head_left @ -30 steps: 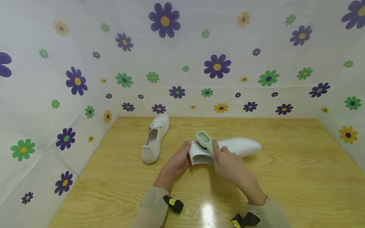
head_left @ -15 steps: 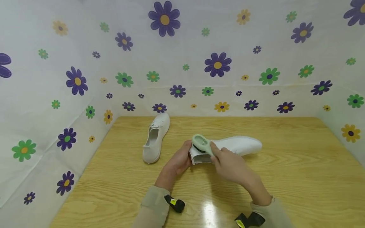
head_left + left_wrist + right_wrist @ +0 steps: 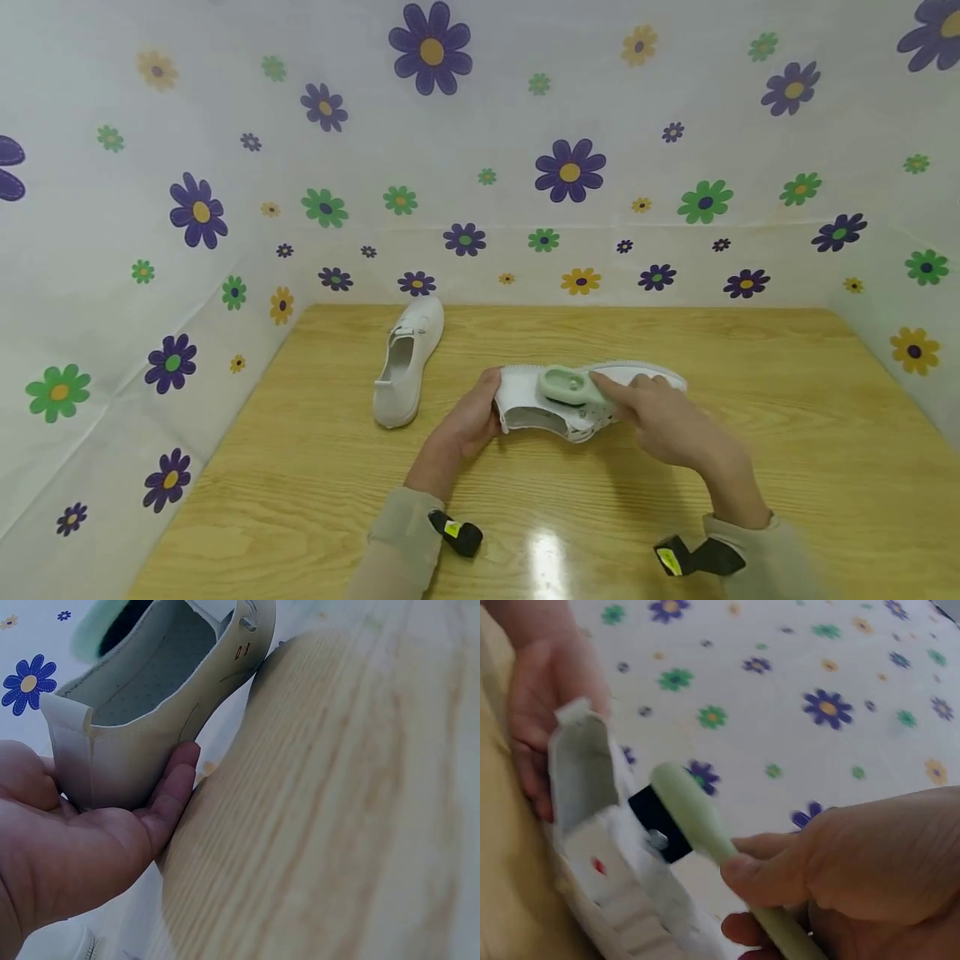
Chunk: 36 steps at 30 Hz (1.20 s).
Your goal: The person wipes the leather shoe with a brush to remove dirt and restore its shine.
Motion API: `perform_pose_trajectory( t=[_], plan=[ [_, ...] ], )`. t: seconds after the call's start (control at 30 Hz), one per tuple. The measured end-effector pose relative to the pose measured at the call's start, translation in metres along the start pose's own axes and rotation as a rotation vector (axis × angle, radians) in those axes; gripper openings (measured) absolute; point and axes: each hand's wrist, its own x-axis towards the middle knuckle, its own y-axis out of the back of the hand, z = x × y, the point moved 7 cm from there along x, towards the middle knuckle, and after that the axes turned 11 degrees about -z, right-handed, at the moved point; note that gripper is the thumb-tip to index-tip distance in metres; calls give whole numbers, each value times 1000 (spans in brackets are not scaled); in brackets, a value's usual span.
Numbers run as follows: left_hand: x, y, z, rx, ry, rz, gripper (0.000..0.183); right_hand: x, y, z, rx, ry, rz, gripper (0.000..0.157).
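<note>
A white shoe [image 3: 519,388] lies tilted on its side, its opening toward me and its toe to the right. My left hand [image 3: 470,418] grips it by the heel; in the left wrist view the fingers curl under the heel [image 3: 112,769]. With my right hand [image 3: 667,417] I hold a pale green shoe brush [image 3: 564,385] by its handle. Its dark bristles [image 3: 660,825] are against the shoe's upper side, around the middle, in the right wrist view. The toe is partly hidden behind my right hand.
The other white shoe [image 3: 408,367] stands upright at the back left of the wooden table [image 3: 315,467]. A white cloth with printed flowers [image 3: 480,150] hangs behind the table and along both sides.
My right hand has moved the brush first toward the heel, then right along the shoe to its middle. The left hand and the shoe have stayed almost in place.
</note>
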Motion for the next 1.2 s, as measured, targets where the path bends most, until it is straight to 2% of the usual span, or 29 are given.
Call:
perform_pose_trajectory(
  t=[0.07,0.17,0.33,0.43,0.5,0.63,0.7,0.77,0.87,1.0,1.1,1.2],
  plan=[
    [-1,1,-1,3,3,4,41,4,-3,-7,2,47,-13,45],
    [0,1,-1,10,1,5,40,-4,2,5,83,59,-32,46],
    [1,-1,-1,2,0,-7,39,-41,19,61,234,-73,-40,49],
    [0,-1,-1,4,5,-15,39,-57,25,82,216,-125,-30,51],
    [0,0,-1,-5,4,-12,39,-56,24,83,182,-133,-33,52],
    [-3,3,-1,-28,-11,5,38,-35,16,64,156,-68,-10,50],
    [-4,3,-2,-31,-20,-4,39,-27,13,57,189,-13,2,50],
    [-5,0,-3,-27,-23,-31,41,-29,12,61,224,-5,3,49],
    [-5,-3,-5,-24,-11,-56,45,-50,13,85,296,-50,-16,51],
    [-5,-2,-6,-15,-2,-35,44,-76,17,115,281,-136,-29,51],
    [-3,-2,-2,7,-22,-26,41,-72,23,115,201,-153,-21,51],
    [-1,-2,1,-6,-43,-21,38,-55,26,100,155,-160,-15,52]
  ],
)
